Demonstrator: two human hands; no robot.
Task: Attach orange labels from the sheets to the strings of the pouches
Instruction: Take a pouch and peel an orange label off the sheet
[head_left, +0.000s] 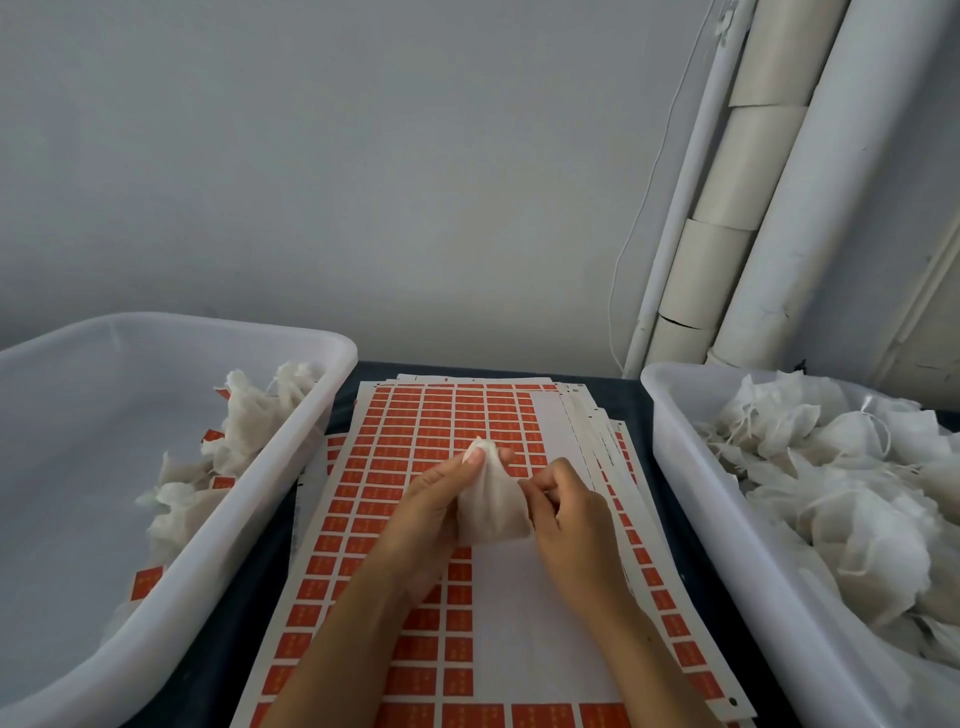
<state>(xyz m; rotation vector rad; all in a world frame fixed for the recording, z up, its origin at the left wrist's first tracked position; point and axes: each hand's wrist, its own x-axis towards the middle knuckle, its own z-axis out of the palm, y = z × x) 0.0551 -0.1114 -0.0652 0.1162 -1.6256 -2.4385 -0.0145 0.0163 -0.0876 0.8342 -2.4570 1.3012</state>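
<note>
A small white cloth pouch (491, 506) is held above the stack of label sheets (447, 415) in the middle. My left hand (441, 499) grips the pouch's gathered top, thumb and fingers pinching it. Beside it, my right hand (563, 499) has its fingers curled at the pouch's right edge and pinches something thin there; whether that is the string is too fine to tell. The top sheet carries rows of orange labels (363, 525), with a bare white patch (524, 613) where labels are gone.
A translucent tub (311, 415) on the left holds pouches with orange labels (244, 431). Another tub (670, 447) on the right is heaped with unlabelled pouches (841, 488). White pipes (769, 208) and a thin cable run up the wall behind. Dark table surface (244, 597) shows between tubs and sheets.
</note>
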